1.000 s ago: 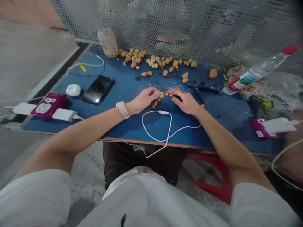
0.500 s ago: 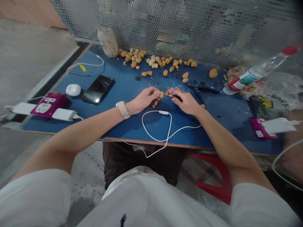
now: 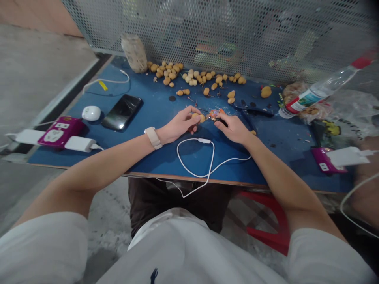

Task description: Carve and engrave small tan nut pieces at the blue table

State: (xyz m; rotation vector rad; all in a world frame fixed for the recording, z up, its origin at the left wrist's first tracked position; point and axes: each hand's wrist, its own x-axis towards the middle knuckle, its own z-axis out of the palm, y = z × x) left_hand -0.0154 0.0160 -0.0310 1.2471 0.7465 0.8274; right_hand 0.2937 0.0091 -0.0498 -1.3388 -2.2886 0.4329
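Small round tan fruits remain scattered across a blue tabletop; left hand pinches one, right hand pinches a small dark tool.

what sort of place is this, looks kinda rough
Probably a makeshift work spot in a bare utility area or workshop rather than a home: a blue-topped work table stands against a perforated metal screen, with a bare concrete floor and a red plastic stool.
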